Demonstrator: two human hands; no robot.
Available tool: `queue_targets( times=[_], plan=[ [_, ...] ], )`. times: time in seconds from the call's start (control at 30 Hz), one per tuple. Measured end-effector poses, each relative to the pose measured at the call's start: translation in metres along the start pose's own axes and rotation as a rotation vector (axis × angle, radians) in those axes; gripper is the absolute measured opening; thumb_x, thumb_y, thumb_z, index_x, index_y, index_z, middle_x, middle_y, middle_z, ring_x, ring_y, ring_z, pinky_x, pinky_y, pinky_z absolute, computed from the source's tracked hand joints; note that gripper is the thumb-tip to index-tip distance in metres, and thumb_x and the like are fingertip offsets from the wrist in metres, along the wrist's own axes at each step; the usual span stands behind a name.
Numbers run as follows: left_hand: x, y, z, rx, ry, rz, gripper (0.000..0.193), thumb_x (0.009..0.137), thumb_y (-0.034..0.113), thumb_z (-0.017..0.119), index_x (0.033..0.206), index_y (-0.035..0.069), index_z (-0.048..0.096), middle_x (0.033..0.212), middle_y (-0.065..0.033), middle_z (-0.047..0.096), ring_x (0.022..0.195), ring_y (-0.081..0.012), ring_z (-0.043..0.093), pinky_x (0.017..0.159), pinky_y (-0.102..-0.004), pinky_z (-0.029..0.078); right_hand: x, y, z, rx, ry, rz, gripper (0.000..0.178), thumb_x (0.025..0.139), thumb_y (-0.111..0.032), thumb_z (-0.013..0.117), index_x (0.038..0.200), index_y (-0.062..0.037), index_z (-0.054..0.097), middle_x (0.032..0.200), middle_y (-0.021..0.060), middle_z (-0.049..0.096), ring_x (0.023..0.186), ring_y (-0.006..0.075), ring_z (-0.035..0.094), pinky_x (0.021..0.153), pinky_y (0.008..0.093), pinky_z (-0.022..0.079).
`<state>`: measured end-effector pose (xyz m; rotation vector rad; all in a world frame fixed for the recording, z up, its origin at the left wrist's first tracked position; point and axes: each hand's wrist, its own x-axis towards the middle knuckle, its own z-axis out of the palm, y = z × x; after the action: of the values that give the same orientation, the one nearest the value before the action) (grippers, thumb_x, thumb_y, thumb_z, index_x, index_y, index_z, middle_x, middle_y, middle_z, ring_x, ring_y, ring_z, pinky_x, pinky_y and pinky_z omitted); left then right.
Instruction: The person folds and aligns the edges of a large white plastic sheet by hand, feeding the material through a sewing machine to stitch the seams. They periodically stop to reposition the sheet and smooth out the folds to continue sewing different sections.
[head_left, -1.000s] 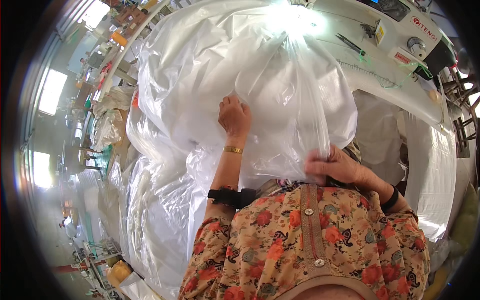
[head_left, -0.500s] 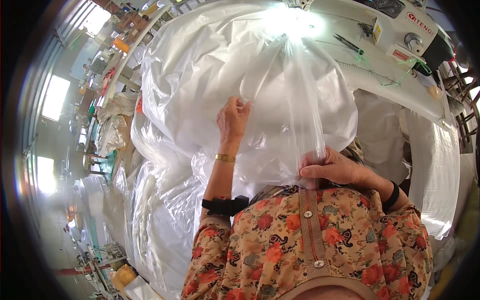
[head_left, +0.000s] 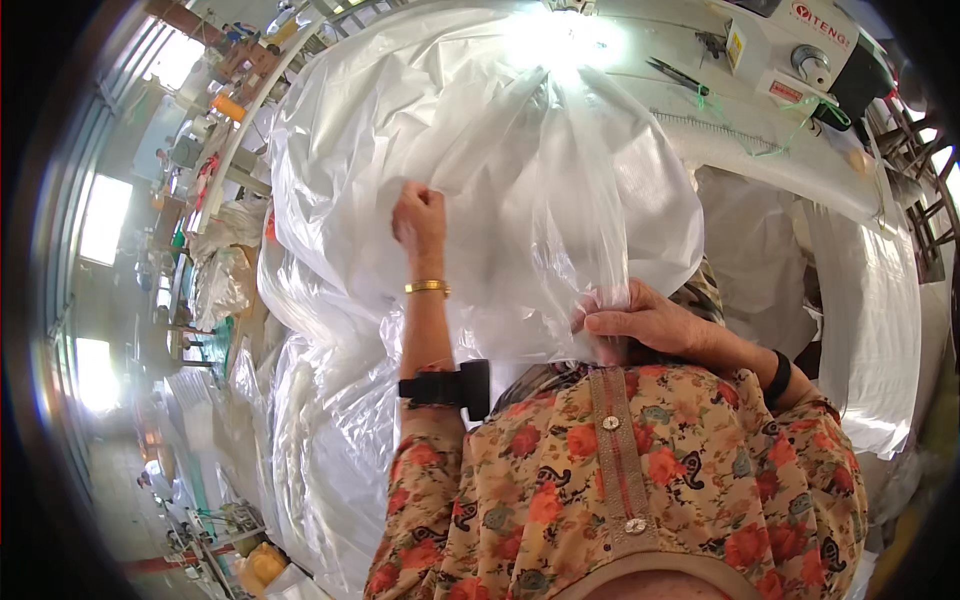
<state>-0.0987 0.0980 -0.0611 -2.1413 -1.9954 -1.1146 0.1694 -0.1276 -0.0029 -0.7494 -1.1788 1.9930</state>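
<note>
A large clear plastic bag fills the middle of the view, draped over white material on a sewing table. My left hand is raised in front of me, fingers closed on the bag's edge at the left. My right hand is lower and close to my chest, pinching the bag's lower edge between thumb and fingers. The plastic is stretched between both hands. A gold bangle and a black strap sit on my left forearm, a black band on my right wrist.
A white sewing machine stands at the far right of the table, scissors beside it. More plastic and white fabric hang at my left and right. Cluttered work tables run along the left.
My left hand has slid up and to the left along the bag's edge. My right hand has shifted slightly left, still gripping the plastic, and the bag is spread wider.
</note>
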Motion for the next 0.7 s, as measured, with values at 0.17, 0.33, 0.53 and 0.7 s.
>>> queue_targets(
  times=[0.17, 0.33, 0.53, 0.7],
  plan=[
    [0.068, 0.027, -0.096, 0.106, -0.235, 0.345, 0.01, 0.078, 0.014, 0.06, 0.076, 0.005, 0.058, 0.074, -0.0138, 0.062, 0.072, -0.035, 0.06, 0.065, -0.044, 0.046, 0.003, 0.008, -0.005, -0.056, 0.153, -0.071, 0.032, 0.096, -0.026, 0.061, 0.117, -0.0009, 0.057, 0.088, 0.005, 0.066, 0.078, 0.0097, 0.062, 0.071, 0.0239, 0.05],
    [0.071, 0.068, -0.147, 0.064, -0.611, 0.496, 0.014, 0.083, 0.013, 0.06, 0.081, 0.0, 0.055, 0.067, -0.0075, 0.054, 0.062, -0.0218, 0.051, 0.059, -0.0352, 0.042, 0.014, -0.004, -0.017, -0.113, 0.595, -0.397, 0.059, 0.092, -0.033, 0.066, 0.132, 0.0033, 0.043, 0.111, 0.014, 0.063, 0.099, 0.0177, 0.06, 0.088, 0.0332, 0.049],
    [0.01, 0.082, -0.137, -0.395, -0.738, 0.325, 0.019, 0.092, 0.016, 0.062, 0.088, 0.002, 0.051, 0.062, 0.0035, 0.042, 0.058, -0.0047, 0.035, 0.05, -0.025, 0.031, 0.018, -0.009, -0.021, -0.019, 0.567, -0.324, 0.057, 0.091, -0.037, 0.067, 0.126, 0.0034, 0.048, 0.104, 0.0125, 0.063, 0.094, 0.0172, 0.062, 0.084, 0.0327, 0.051],
    [-0.034, 0.065, -0.14, -0.483, -0.895, 0.152, 0.03, 0.088, 0.025, 0.073, 0.089, 0.0, 0.056, 0.061, 0.0045, 0.044, 0.058, -0.003, 0.036, 0.05, -0.0237, 0.032, 0.004, -0.004, -0.015, 0.127, 0.387, -0.107, 0.042, 0.091, -0.035, 0.066, 0.114, -0.0005, 0.057, 0.085, 0.0071, 0.065, 0.076, 0.0161, 0.065, 0.069, 0.0308, 0.054]
  ],
)
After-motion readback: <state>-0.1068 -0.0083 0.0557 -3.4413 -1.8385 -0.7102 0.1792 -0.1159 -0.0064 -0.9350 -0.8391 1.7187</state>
